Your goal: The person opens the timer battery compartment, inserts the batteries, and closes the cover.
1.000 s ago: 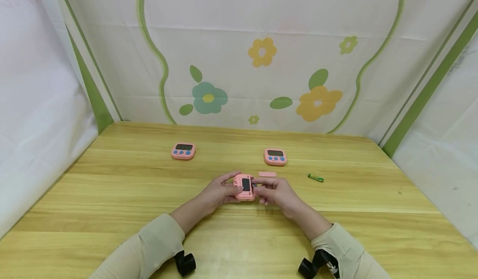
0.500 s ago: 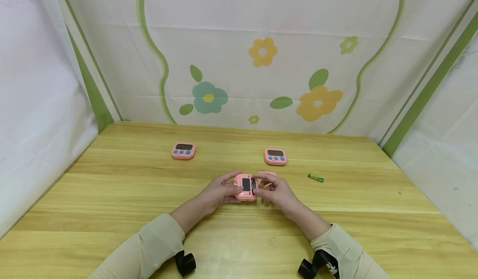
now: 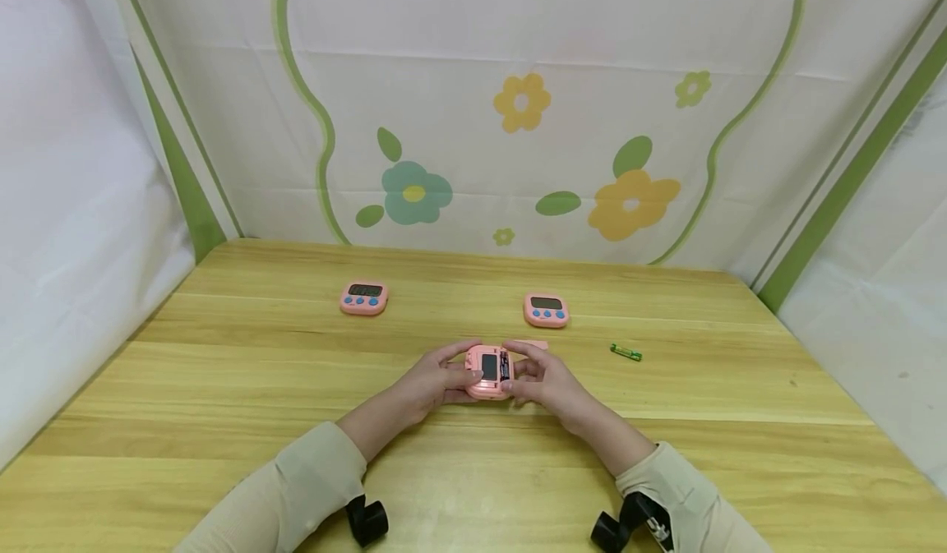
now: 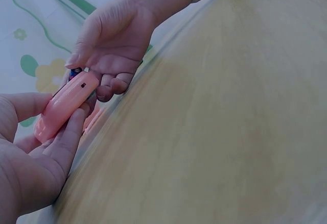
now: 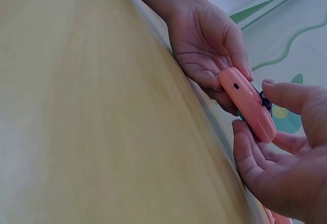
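Between both hands in the head view is a pink kitchen timer (image 3: 484,384), back side up, with its battery compartment uncovered on the right. A dark battery (image 3: 505,366) shows in that compartment; in the right wrist view the battery (image 5: 266,101) sticks up slightly. My left hand (image 3: 429,384) grips the timer's left part, thumb on top and fingers beneath. My right hand (image 3: 546,380) curls around the right edge, thumb and forefinger beside the compartment, other fingers below. A pink battery cover (image 3: 534,344) lies just behind the right hand, partly hidden.
On the wooden table (image 3: 222,389) two more pink timers with blue buttons stand farther back, a left timer (image 3: 364,298) and a right timer (image 3: 546,311). A green battery (image 3: 625,352) lies to the right. A flowered curtain (image 3: 473,126) closes off the back.
My right fingers have shifted from the middle of the compartment out to its ends, so the battery inside now shows. The left hand and timer have hardly moved.
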The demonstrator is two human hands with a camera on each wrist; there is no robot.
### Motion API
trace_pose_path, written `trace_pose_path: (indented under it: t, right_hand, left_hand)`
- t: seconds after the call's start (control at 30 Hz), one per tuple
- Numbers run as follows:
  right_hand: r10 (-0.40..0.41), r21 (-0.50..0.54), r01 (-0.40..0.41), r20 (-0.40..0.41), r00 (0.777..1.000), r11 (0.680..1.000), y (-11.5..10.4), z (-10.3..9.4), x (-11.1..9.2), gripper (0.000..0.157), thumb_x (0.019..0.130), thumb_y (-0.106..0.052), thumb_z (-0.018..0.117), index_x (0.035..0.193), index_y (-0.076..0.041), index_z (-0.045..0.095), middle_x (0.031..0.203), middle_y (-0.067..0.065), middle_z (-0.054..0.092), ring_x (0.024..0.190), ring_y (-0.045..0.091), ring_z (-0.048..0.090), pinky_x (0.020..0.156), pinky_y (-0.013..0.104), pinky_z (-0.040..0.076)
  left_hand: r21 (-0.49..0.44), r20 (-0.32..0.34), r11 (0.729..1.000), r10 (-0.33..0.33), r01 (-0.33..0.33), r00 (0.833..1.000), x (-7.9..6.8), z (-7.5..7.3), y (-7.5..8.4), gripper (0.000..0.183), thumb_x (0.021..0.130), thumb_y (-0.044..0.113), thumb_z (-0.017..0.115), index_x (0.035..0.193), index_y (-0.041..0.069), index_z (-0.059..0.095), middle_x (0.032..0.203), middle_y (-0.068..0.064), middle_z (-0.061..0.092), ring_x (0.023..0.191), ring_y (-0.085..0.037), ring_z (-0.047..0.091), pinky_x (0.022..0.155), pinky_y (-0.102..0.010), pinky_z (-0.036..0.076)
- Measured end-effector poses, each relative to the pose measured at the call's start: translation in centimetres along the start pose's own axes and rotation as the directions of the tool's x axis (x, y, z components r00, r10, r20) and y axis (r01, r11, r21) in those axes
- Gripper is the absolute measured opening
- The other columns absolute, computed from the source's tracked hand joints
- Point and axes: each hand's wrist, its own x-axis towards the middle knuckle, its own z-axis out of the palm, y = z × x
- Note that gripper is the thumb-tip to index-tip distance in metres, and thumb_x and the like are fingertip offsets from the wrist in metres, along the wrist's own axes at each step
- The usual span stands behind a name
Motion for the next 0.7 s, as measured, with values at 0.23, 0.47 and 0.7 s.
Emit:
trace_pose_path:
  t: [0.23,0.47,0.7]
  right_hand:
    - [0.04,0.087,-0.045,0.049,0.998,0.995,0.25,-0.12,0.02,0.06,0.08,-0.004,0.06,0.131,-0.002,0.029,0.081,0.014,0.058,0.069,0.021,0.056,0.062,0.032,0.05]
    - [0.024,0.096,-0.028,0.045,0.999,0.995,0.17,0.12,-0.1,0.057,0.08,-0.003,0.059,0.129,-0.002,0.029,0.072,0.011,0.055,0.066,0.021,0.056,0.058,0.029,0.05]
    - [0.029,0.095,-0.031,0.031,0.999,0.995,0.18,0.25,-0.11,0.056,0.081,-0.002,0.057,0.128,-0.002,0.029,0.069,0.01,0.054,0.062,0.019,0.057,0.054,0.026,0.049]
  left_hand:
    - [0.01,0.029,1.0,0.005,-0.006,1.0,-0.06,-0.04,0.03,0.058,0.081,0.004,0.057,0.133,0.006,0.031,0.11,-0.021,0.052,0.087,-0.025,0.057,0.075,-0.036,0.048]
    - [0.01,0.046,1.0,0.006,-0.006,0.999,-0.03,-0.07,0.03,0.058,0.082,0.003,0.056,0.133,0.005,0.03,0.11,-0.021,0.052,0.087,-0.025,0.057,0.076,-0.036,0.048]
    - [0.022,0.053,1.0,0.01,-0.011,0.999,-0.02,-0.07,-0.01,0.057,0.082,0.002,0.055,0.133,0.004,0.029,0.109,-0.022,0.052,0.087,-0.026,0.057,0.075,-0.036,0.048]
